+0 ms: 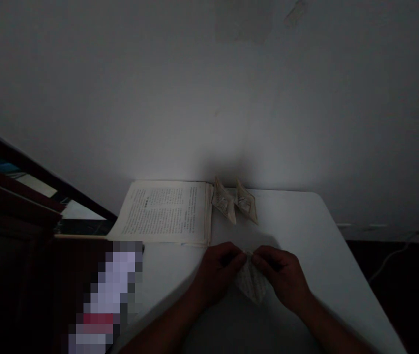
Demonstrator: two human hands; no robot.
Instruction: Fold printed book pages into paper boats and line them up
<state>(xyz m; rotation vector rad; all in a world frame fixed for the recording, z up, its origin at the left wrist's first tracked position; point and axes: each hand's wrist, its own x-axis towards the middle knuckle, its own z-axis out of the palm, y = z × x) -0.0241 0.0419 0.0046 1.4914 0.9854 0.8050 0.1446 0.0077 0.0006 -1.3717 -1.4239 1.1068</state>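
Between my two hands is a folded sheet of printed paper [253, 284], its lower end coming to a point. My left hand [221, 270] pinches its upper left edge between thumb and fingers. On the upper right edge, my right hand [281, 270] has a similar pinch. Beyond the hands stand two folded paper boats, a left one [224, 200] and a right one [246, 201], side by side and made of printed paper. The finer folds of the held sheet are too dark to make out.
A stack of printed pages [167, 211] lies at the back left of the white table [298, 221], beside the boats. A pale wall [172, 98] rises behind the table. A blurred-out pixelated object [106, 295] is at the left edge. A thin cable [390, 258] hangs at right.
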